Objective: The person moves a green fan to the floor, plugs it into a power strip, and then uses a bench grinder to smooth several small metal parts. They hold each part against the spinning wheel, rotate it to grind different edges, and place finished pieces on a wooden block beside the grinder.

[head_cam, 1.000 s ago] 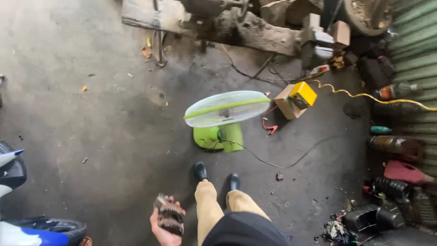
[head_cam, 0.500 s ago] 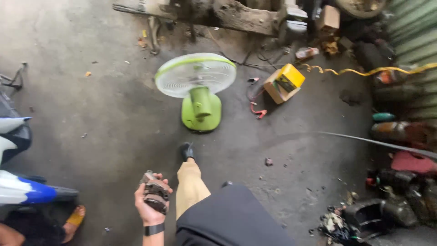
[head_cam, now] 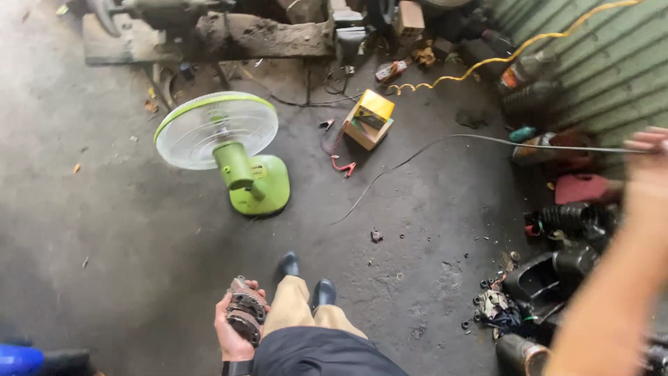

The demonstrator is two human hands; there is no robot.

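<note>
My left hand (head_cam: 233,334) hangs low beside my leg, gripping a greasy, round, stacked metal part (head_cam: 245,317). My right arm is raised at the right edge and looks blurred. My right hand (head_cam: 648,141) is at the end of a thin dark cable (head_cam: 445,139), which runs taut from the hand across the floor toward the left. My fingers appear closed on the cable. My black shoes (head_cam: 306,275) stand on the stained concrete floor.
A green floor fan (head_cam: 233,157) stands ahead to the left. A yellow box (head_cam: 370,118) with red clips lies beyond it, near a coiled yellow hose (head_cam: 487,59). Black rubber and metal parts (head_cam: 557,271) are piled along the corrugated wall (head_cam: 605,63) on the right. A dirty wooden beam (head_cam: 257,35) lies at the back.
My view has shifted right, so the fan now sits further left. My right arm has come up into view at the right edge, with the cable stretched to it. The left hand still holds the metal part.
</note>
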